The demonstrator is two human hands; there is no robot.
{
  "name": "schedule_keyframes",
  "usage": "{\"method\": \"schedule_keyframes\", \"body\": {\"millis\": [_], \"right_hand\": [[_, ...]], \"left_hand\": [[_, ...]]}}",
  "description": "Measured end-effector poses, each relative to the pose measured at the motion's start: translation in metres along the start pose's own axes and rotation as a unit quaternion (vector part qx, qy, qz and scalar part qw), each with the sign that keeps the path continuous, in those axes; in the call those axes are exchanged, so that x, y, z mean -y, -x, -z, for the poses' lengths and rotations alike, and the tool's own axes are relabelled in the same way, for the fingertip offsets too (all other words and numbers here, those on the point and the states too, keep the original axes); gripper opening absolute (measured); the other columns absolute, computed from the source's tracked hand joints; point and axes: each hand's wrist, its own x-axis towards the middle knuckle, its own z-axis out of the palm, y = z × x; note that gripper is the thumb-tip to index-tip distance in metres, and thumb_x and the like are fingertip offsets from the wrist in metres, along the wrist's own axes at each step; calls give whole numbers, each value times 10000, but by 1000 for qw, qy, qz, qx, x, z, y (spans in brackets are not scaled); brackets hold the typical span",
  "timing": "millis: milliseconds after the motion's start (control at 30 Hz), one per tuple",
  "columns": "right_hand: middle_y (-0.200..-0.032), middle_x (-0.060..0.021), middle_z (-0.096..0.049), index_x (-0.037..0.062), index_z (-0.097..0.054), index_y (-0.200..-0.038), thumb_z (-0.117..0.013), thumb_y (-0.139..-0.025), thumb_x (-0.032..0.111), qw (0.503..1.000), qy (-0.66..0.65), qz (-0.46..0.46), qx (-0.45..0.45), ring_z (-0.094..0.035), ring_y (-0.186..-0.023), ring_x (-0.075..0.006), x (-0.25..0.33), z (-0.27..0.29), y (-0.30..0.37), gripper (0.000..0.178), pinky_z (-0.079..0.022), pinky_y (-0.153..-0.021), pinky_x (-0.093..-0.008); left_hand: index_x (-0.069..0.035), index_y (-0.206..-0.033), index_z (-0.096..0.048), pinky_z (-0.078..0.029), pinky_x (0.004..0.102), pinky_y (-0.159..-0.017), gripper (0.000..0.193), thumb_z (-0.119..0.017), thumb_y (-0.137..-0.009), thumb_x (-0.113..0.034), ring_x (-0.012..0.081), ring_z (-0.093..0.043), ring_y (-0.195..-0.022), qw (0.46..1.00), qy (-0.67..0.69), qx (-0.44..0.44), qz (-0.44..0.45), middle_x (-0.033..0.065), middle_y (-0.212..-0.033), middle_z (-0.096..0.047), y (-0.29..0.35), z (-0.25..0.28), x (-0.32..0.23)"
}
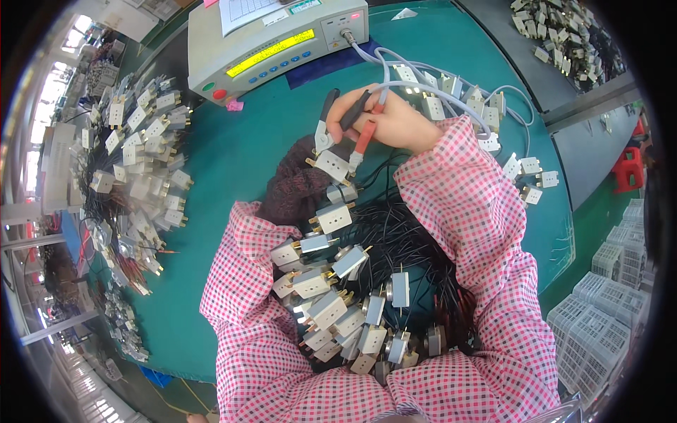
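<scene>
My right hand point(395, 121) is closed around a black-handled test clip point(324, 134) and a red-handled test clip point(366, 138), both on grey leads. Their metal jaws are at opposite sides of a white plug point(332, 166) with brass pins. My left hand point(300, 173), in a dark knitted glove, closes on this plug from the left; its fingertips are partly hidden. Below, between my forearms, lies a heap of similar white and grey plugs point(328, 308) with black cords point(395, 218).
A bench tester point(282, 49) with a lit yellow display stands at the back of the green table point(204, 254). Its grey leads point(451, 95) run past several plugs point(431, 107) at the right. A large plug bundle point(141, 155) is on the left. White crates point(599, 331) stand beyond the table.
</scene>
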Motion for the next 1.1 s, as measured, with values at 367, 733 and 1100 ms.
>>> {"method": "schedule_keyframes", "body": {"millis": [367,733,1100], "right_hand": [[-758,-74,-582,-23,-606,-732,-414,-665,-45,995,-50,-71,-46,-487,-639,-126,8,-24,-2,205,-399,-575,-240],[-599,-7,-482,28,-529,-819,-442,-747,18,953,-285,48,-94,-401,-436,-89,0,19,10,114,-325,-417,-225],[-557,-32,-451,85,-513,-890,-357,-945,180,862,-419,163,-233,-292,-330,-86,-15,59,5,192,-241,-338,-202]], "left_hand": [[-58,-848,-552,-458,321,-710,172,-580,-873,-226,215,-579,-812,987,49,-145,40,110,-841,-559,-7,12,22],[42,-1065,-575,-538,412,-684,394,-598,-869,-299,272,-660,-679,978,91,187,-4,189,-729,-643,38,-53,-37],[-85,-1399,-312,-306,296,-1066,745,-593,-829,-473,235,-396,-1297,666,-739,91,45,161,-1407,-396,-59,-105,-52]]}}
